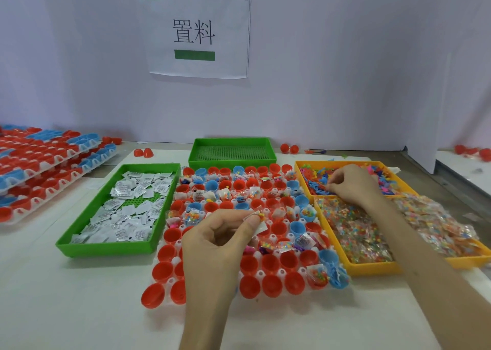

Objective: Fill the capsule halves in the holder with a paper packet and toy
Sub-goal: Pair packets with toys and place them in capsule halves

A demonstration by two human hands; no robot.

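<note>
Our left hand (220,241) pinched a bead packet (259,218) over the holder (261,273), wedged between the green tray (106,250) and orange tray (372,268). Our right hand (353,187) curled among the toys (316,182), grasp unclear; open worktop (79,310) lay nearer us.

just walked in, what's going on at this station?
A person is filling capsule halves in the white holder. The left hand pinches a small packet above the holder; the right hand reaches into the toys in the orange tray. Many far halves hold contents; the near red halves are empty.
</note>
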